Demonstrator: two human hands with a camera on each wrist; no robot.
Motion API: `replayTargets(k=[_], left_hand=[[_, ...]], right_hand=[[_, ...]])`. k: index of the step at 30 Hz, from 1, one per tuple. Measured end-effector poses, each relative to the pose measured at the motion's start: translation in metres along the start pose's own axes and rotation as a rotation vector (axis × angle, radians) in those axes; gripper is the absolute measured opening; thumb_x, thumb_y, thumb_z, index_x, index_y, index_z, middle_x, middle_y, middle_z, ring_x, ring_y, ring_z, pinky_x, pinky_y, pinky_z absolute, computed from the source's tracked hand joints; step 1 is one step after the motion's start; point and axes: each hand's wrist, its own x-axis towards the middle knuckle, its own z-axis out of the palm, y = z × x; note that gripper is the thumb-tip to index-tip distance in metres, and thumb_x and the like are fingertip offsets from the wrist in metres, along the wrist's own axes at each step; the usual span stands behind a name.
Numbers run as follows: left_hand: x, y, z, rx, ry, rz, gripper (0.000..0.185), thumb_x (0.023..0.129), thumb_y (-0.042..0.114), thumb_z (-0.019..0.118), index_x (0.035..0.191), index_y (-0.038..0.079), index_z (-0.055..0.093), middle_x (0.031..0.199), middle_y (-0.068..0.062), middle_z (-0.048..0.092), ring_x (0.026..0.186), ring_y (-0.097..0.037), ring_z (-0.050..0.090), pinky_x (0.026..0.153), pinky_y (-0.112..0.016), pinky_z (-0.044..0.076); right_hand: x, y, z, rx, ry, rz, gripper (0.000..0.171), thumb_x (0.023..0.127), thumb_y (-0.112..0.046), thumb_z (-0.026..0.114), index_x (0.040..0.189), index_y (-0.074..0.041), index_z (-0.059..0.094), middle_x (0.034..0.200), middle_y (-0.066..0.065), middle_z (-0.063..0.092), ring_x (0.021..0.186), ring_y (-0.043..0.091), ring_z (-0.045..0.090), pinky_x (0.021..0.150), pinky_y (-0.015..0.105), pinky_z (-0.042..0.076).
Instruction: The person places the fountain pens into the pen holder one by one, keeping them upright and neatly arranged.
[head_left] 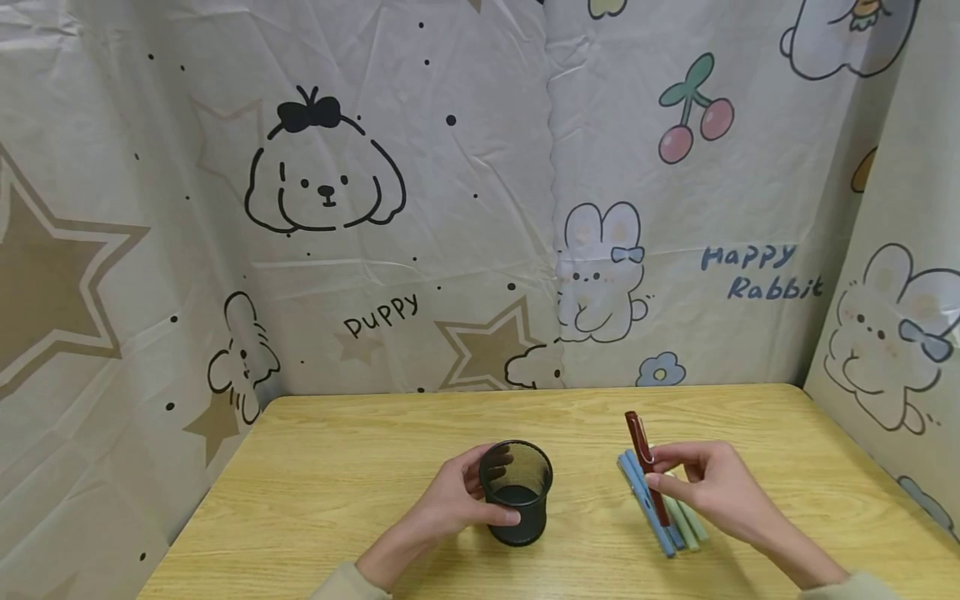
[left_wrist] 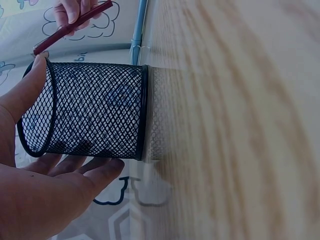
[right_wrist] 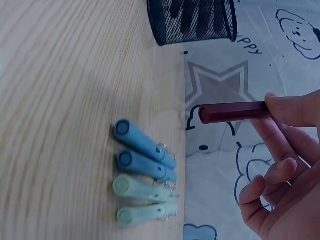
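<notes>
A wooden table (head_left: 315,492) was seen enclosed by cartoon-printed sheets (head_left: 420,208) showing puppies, rabbits, stars and cherries. A black mesh pen cup (head_left: 516,492) was stood upright near the table's middle and was gripped by the left hand (head_left: 450,504), thumb on the near side at the rim and fingers curled round the far wall, as confirmed through the mesh in the left wrist view. To the right of the cup, well apart from it, the right hand (head_left: 705,487) was held just above the table, and a dark red pen (head_left: 645,462) was pinched between its thumb and fingertips, lifted clear of the wood and tilted. Beneath it, four capped pens (right_wrist: 145,172) were laid side by side on the table, touching or nearly so: two blue pens (right_wrist: 145,152) and two pale green pens (right_wrist: 142,202).
</notes>
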Motion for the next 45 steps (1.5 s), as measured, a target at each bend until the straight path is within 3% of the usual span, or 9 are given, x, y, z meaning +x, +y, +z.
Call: replayTargets(k=[7, 18, 38, 45], left_hand=[[0.000, 0.000, 0.001, -0.009, 0.006, -0.005, 0.086, 0.080, -0.001, 0.091, 0.154, -0.003, 0.047, 0.149, -0.023, 0.055, 0.137, -0.044, 0.052, 0.116, -0.053, 0.041], [0.000, 0.000, 0.001, -0.014, 0.011, -0.008, 0.084, 0.079, -0.003, 0.090, 0.153, -0.002, 0.049, 0.147, -0.020, 0.057, 0.137, -0.043, 0.053, 0.116, -0.053, 0.041], [0.001, -0.001, 0.000, -0.017, 0.022, -0.014, 0.083, 0.079, -0.004, 0.090, 0.152, -0.001, 0.051, 0.148, -0.021, 0.057, 0.136, -0.043, 0.053, 0.115, -0.052, 0.042], [0.001, 0.000, 0.001, -0.009, 0.028, -0.020, 0.082, 0.079, -0.003, 0.091, 0.151, 0.001, 0.052, 0.147, -0.019, 0.058, 0.136, -0.042, 0.054, 0.115, -0.053, 0.042]], right_hand=[[0.005, -0.012, 0.008, 0.032, -0.001, -0.011, 0.022, 0.089, -0.016, 0.086, 0.109, -0.007, 0.083, 0.091, -0.002, 0.076, 0.054, 0.006, 0.031, 0.050, 0.027, 0.032], [0.012, -0.025, 0.024, 0.100, -0.003, -0.037, 0.018, 0.089, -0.016, 0.086, 0.106, -0.010, 0.083, 0.085, -0.002, 0.076, 0.052, 0.005, 0.029, 0.048, 0.026, 0.030], [0.027, -0.055, 0.041, 0.171, 0.006, -0.071, 0.014, 0.087, -0.015, 0.088, 0.100, -0.013, 0.084, 0.092, 0.000, 0.078, 0.052, 0.008, 0.031, 0.047, 0.025, 0.027], [0.034, -0.066, 0.046, 0.185, 0.013, -0.133, 0.014, 0.087, -0.015, 0.088, 0.101, -0.013, 0.084, 0.091, -0.001, 0.077, 0.051, 0.009, 0.033, 0.046, 0.026, 0.028]])
